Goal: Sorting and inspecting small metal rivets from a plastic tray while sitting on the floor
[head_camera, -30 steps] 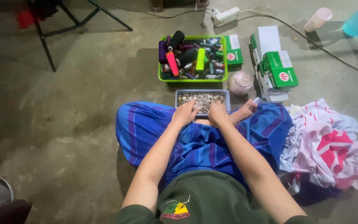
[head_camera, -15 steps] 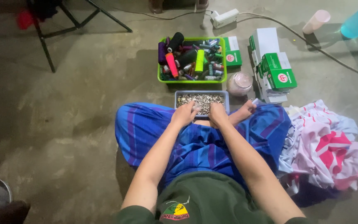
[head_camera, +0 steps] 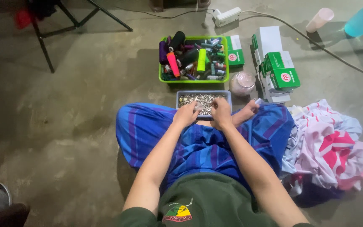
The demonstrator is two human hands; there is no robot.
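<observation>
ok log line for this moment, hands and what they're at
left hand: at near edge of grey tray | right hand: same edge | tray: small metal bits | grips: unclear

The shallow grey-blue plastic tray held silvery bits; the square lime-green plastic basket held pink, purple, black and neon-yellow spools. The wraparound cloth skirt was blue, striped purple (vertically), beside a crumpled pink-and-white cloth heap and green-and-white cardboard boxes.

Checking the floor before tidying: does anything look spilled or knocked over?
Nothing looks spilled. The pink cup lies on its side by the cable. Both hands rest at the grey tray of small metal pieces.
</observation>
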